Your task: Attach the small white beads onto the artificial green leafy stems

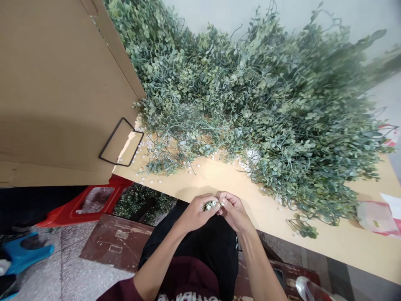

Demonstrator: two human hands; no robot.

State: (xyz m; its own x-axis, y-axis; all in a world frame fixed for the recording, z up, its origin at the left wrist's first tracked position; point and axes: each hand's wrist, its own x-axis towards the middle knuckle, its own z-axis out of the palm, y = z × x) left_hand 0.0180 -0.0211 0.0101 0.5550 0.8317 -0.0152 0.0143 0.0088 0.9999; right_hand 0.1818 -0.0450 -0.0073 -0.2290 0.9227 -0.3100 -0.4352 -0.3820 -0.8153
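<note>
At the near edge of the table (344, 246), seen from the head camera, both bare hands close together, about touching, right by the board's rim. Left hand (198, 207) curled around a small green bunch (211, 205) with round white tips. Right hand (233, 211) just beside it, toward the right end of the table, finger and thumb pinched together, it seems, on a tiny white bit (222, 204). Too small to name for sure.

Long way of the green bunch mostly hidden in the left fist. White tips facing up, so most likely running down into the fist; only a guess. Left hand nearest of all, wrapped right around it; right hand next, with fingertips almost at the white tips. So, green bunch inside the left hand, and tiny white bit at the right hand's fingertips, both near the front edge of the table.

Across the back and right of the table, a big heap of leafy green plants (266, 96). Along the heap's front, on the table top, lots of little white pieces (160, 182). Near the table's front edge, to the right, one loose sprig (305, 230). At the table's left end, a big brown box (56, 83).
</note>
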